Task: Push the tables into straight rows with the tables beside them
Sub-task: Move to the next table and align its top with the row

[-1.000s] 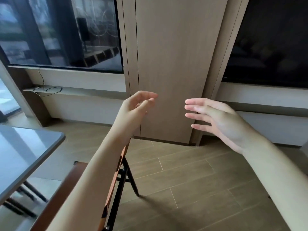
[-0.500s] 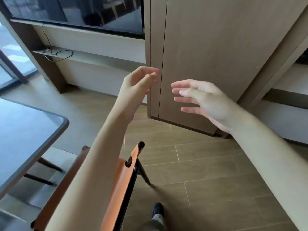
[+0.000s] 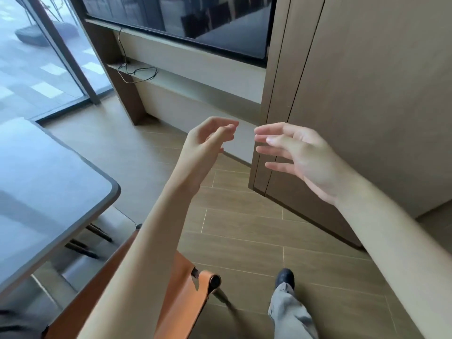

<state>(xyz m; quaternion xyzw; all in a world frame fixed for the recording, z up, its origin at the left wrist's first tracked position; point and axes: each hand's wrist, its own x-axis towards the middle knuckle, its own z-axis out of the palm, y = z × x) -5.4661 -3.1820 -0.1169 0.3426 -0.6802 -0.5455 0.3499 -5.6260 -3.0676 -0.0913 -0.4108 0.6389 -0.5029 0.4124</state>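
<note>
1. The tabletop (image 3: 44, 182), grey with a rounded corner, fills the left side; its dark legs (image 3: 83, 243) show beneath the edge.
2. An orange chair (image 3: 181, 297) stands just beside the tabletop corner, under the left forearm.
3. The left hand (image 3: 208, 140) hangs in the air above the floor (image 3: 244, 241), apart from the tabletop, its fingers (image 3: 227, 129) loosely curled and holding nothing.
4. The right hand (image 3: 300, 155) hovers near it, fingers (image 3: 269, 149) spread and relaxed, also holding nothing.
5. 1 shoe (image 3: 285, 277) and a grey trouser leg (image 3: 291, 314) show below.
6. A wood panel (image 3: 367, 94) stands behind the hands; a cable (image 3: 137, 72) lies on a ledge (image 3: 186, 80) under a dark screen (image 3: 195, 18).
</note>
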